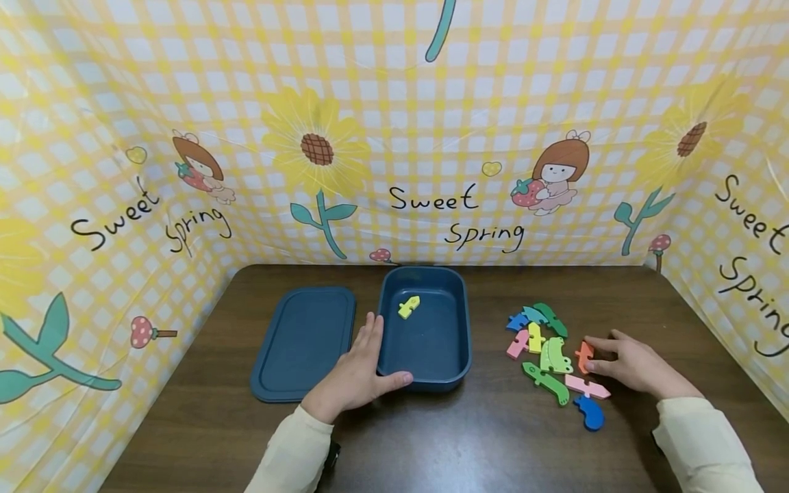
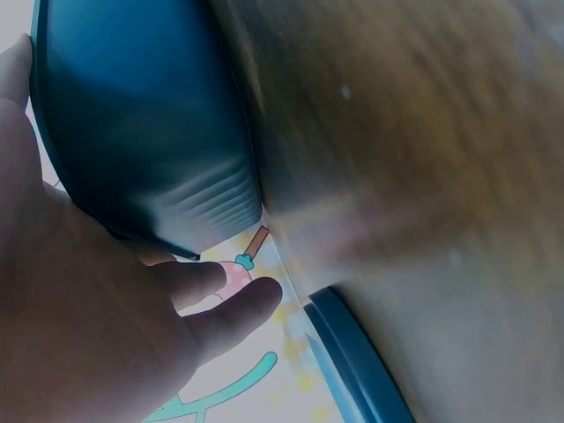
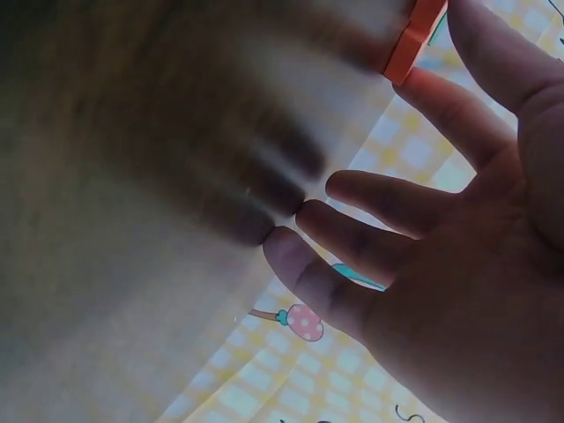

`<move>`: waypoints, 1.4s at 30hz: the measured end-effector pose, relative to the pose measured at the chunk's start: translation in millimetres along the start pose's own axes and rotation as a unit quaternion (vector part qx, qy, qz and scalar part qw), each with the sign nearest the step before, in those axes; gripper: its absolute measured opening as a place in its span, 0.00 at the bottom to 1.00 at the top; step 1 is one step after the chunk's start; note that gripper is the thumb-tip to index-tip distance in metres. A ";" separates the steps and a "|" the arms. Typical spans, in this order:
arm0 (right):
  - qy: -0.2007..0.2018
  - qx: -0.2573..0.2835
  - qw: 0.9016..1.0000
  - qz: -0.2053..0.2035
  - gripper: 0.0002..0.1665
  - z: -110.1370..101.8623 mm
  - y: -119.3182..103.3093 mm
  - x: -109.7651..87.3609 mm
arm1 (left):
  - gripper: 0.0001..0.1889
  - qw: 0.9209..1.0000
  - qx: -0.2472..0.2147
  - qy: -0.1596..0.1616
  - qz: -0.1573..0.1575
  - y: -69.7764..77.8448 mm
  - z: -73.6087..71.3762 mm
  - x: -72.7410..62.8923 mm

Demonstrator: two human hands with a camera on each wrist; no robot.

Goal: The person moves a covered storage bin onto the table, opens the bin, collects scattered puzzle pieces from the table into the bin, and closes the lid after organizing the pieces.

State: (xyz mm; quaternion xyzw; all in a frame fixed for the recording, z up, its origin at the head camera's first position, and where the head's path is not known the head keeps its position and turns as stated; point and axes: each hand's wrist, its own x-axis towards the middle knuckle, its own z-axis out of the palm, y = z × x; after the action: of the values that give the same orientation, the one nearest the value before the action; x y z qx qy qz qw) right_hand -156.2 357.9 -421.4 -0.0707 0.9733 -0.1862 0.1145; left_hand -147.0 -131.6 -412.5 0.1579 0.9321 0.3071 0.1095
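Note:
My left hand (image 1: 357,373) rests against the left side of a dark blue rectangular box (image 1: 465,342), its fingers straight along the wall and the thumb at the near left corner. Inside the box lies a yellow arrow-ended puzzle piece (image 1: 409,307). Over on the right, my right hand (image 1: 637,366) pinches an orange puzzle piece (image 1: 585,357) between thumb and index finger, low over the table. The right wrist view shows that orange piece (image 3: 412,44) at the fingertips, the other fingers spread. Beside it lie a green frog-faced piece (image 1: 556,356) and a pink piece (image 1: 587,387).
A dark blue lid (image 1: 305,342) lies flat left of the box. More puzzle pieces are grouped on the brown table (image 1: 431,438), including a blue piece (image 1: 590,413), a green piece (image 1: 546,383) and a yellow piece (image 1: 535,338). A patterned cloth (image 1: 394,137) surrounds the table.

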 end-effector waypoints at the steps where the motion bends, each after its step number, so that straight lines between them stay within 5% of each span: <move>1: -0.002 -0.001 1.000 -0.001 0.45 0.5 0.0 0.7 | 0.60 1.000 0.000 0.000 0.000 -0.2 -0.2 0.2; 19: -0.015 -0.017 1.000 0.010 0.59 3.3 -5.0 1.5 | 0.60 1.000 -0.002 -0.001 -0.004 -1.4 2.0 1.3; 34: 0.017 -0.005 1.000 -0.006 0.54 4.8 0.1 3.5 | 0.60 1.000 -0.002 0.003 -0.003 -1.9 2.3 2.0; 42: 0.031 0.053 0.998 -0.018 0.54 3.7 2.3 2.2 | 0.59 1.000 0.001 0.003 -0.004 -1.8 2.3 2.5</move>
State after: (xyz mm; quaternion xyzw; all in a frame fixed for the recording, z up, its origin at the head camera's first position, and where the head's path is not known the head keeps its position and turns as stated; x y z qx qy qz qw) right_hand -157.6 358.3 -426.1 -0.0761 0.9638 -0.2413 0.0847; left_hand -149.0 -130.8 -415.7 0.1533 0.9334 0.3058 0.1082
